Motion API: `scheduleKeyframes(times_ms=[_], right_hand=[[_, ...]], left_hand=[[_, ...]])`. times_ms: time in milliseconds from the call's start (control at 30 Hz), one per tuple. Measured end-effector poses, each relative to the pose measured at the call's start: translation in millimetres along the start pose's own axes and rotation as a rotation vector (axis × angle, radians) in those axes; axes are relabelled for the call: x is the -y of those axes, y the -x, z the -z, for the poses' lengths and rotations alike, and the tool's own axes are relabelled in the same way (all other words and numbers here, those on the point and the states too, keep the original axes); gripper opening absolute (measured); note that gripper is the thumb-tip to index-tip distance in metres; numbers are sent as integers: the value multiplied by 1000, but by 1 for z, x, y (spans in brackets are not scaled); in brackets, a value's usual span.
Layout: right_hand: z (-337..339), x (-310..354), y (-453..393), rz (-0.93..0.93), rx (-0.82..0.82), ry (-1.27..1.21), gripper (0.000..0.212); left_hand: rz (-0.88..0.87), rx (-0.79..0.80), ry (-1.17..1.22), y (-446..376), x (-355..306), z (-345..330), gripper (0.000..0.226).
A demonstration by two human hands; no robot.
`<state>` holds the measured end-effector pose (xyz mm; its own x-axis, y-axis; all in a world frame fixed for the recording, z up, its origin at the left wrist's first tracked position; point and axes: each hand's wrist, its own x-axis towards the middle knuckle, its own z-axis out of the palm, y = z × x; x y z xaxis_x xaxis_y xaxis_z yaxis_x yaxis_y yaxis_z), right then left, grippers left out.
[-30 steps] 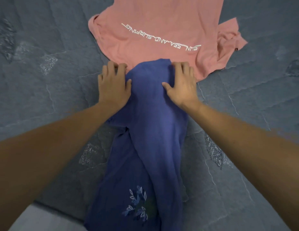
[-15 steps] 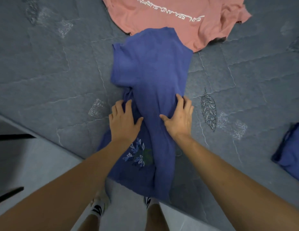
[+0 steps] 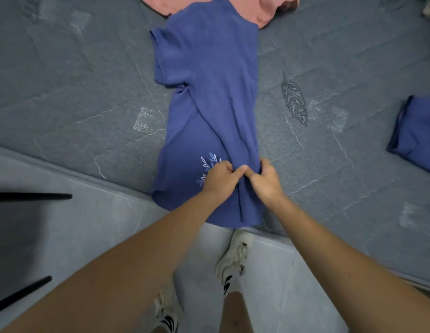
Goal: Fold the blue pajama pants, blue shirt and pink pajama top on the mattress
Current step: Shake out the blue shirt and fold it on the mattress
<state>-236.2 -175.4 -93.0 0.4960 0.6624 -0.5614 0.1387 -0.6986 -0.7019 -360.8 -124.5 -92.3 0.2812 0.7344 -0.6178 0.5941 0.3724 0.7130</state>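
Note:
The blue shirt [image 3: 206, 92] lies lengthwise on the grey mattress [image 3: 77, 80], folded into a narrow strip, its hem hanging over the near edge. A white leaf print shows beside my left hand [image 3: 220, 177], which pinches the cloth near the hem. Right beside it, my right hand [image 3: 264, 180] grips the same fold, fingers curled. The pink pajama top [image 3: 262, 8] lies at the far edge, partly under the shirt's collar end. A folded blue garment [image 3: 415, 133], probably the pajama pants, sits at the right.
The mattress edge runs diagonally across the lower view, with grey floor tiles [image 3: 89, 224] below it. My feet in white shoes [image 3: 234, 255] stand at the edge. Dark thin legs of some furniture [image 3: 31, 196] show at the left.
Both hands slid down the shirt from its collar end to near the hem, going from flat pressing to pinching the cloth. The view tilted down, showing floor and feet.

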Motion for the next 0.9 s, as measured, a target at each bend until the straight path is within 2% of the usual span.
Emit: scheduleKeyframes(times_ms=[133, 233, 333, 400, 467, 500, 567, 700, 833, 900], right_hand=[[9, -6, 14, -72, 29, -151, 10], [13, -15, 18, -74, 57, -142, 7], [15, -22, 22, -73, 93, -175, 7], [14, -27, 27, -68, 97, -201, 7], [13, -31, 32, -39, 56, -189, 14], [13, -33, 33, -21, 33, -167, 16], [11, -34, 37, 15, 3, -129, 13], [1, -30, 42, 1, 31, -146, 15], [-13, -23, 44, -86, 70, -176, 17], [-18, -23, 46, -99, 69, -124, 33]], left_hand=[[8, 46, 130, 6, 0, -5, 36], [94, 121, 400, 9, 4, -4, 24], [182, 215, 594, 15, 15, -1, 27], [193, 227, 631, 21, 24, 4, 26], [202, 254, 646, 29, 30, 10, 45], [196, 288, 652, 33, 35, 14, 48], [185, 337, 650, 42, 44, 22, 40], [128, 148, 465, 56, 50, 40, 29], [53, 6, 513, 62, 53, 48, 23], [19, -45, 492, 61, 57, 51, 21]])
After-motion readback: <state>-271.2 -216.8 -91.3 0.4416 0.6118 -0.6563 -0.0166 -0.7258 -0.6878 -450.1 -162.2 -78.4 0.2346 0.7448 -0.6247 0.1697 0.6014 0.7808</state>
